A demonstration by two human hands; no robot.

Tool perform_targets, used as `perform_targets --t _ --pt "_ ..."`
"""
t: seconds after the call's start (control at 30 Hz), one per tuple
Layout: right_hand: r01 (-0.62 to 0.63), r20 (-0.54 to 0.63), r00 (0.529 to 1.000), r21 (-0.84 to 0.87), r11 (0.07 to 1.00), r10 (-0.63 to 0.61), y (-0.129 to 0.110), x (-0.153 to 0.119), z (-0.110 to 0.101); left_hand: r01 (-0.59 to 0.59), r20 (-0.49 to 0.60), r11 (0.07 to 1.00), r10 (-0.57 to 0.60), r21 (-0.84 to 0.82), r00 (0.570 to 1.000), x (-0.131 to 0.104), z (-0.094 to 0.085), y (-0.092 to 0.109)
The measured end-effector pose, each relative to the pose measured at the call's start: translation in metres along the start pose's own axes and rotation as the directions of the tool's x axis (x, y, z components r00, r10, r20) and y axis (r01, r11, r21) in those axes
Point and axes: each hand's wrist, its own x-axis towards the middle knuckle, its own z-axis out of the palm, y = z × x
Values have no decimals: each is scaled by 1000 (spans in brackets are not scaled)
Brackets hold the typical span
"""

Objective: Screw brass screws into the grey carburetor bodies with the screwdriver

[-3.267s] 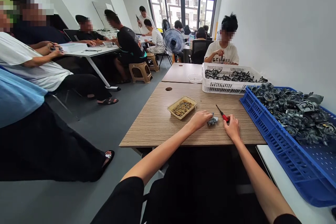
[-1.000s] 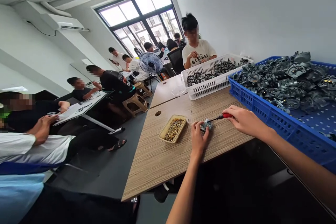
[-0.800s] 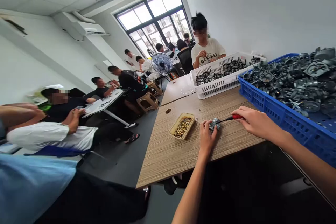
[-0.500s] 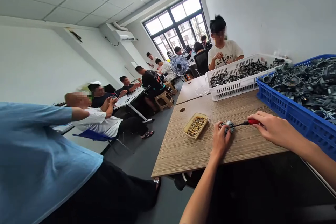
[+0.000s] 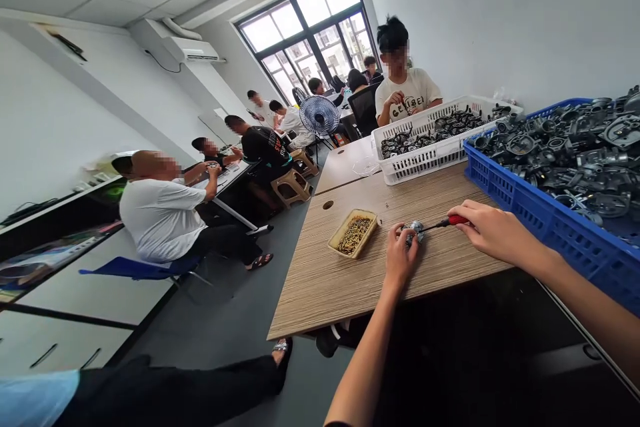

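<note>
My left hand [image 5: 401, 255] is wrapped round a small grey metal part [image 5: 414, 229] on the wooden table [image 5: 310, 280]. From the right, my right hand [image 5: 493, 230] grips a screwdriver [image 5: 457, 219] by its red and black handle. The screwdriver's shaft lies nearly level, and its tip meets the metal part; the exact contact spot is too small to tell. Left of my left hand sits a yellowish tray [image 5: 373, 230] of brass-coloured screws [image 5: 354, 235].
A blue crate [image 5: 545, 213] of metal parts stands at the right, beside a white basket [image 5: 425, 169] of dark parts. Across the table sits a person [image 5: 411, 97] in a white shirt. Others sit at the left, near a fan [image 5: 319, 115].
The view has swung to the right, so the table and both hands appear further left. At the left, the person in blue has mostly left the view. Both hands keep their holds.
</note>
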Motion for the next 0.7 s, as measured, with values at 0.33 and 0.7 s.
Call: perform_targets --t 0.33,0.7 --pt "4 15 1000 -29 1000 -4 -4 1 6 9 8 1000 -9 -21 1000 0 -1 0" --pt "15 -42 999 -49 999 -17 -2 0 20 17 -6 999 -18 -39 1000 1 -1 2"
